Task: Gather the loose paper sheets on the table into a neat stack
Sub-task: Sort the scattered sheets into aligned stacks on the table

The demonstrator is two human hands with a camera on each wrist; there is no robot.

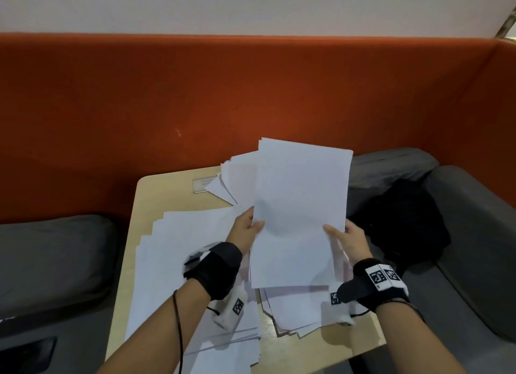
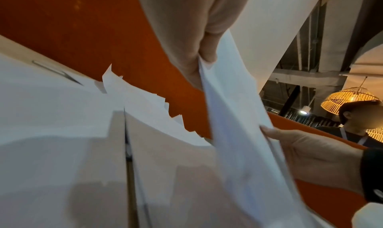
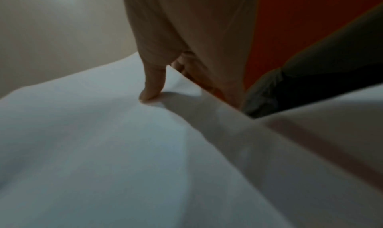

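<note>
held sheets: we hold a bundle of white paper sheets (image 1: 300,206) between both hands, lifted off the table and tilted away from us, its far edge up against the orange partition (image 1: 195,94)
left hand: our left hand (image 1: 247,228) pinches the bundle's left edge, thumb on the top face, fingers tucked behind; in the left wrist view the thumb and fingers close on the paper edge
right hand: our right hand (image 1: 350,241) clamps the right edge the same way, thumb (image 3: 152,84) pressed flat on the top sheet, fingers under it
loose sheets, left: a fanned spread of white sheets (image 1: 178,251) lies on the wooden table (image 1: 145,200) beneath our left forearm
loose sheets, near: more sheets (image 1: 296,306) lie askew under the held bundle, towards the table's near edge
loose sheets, far: a few fanned corners (image 1: 231,178) stick out behind the bundle, near the partition
surroundings: grey seat cushions (image 1: 53,256) on either side, a black bag (image 1: 402,220) on the right one, wrist bands with printed markers on both our wrists
</note>
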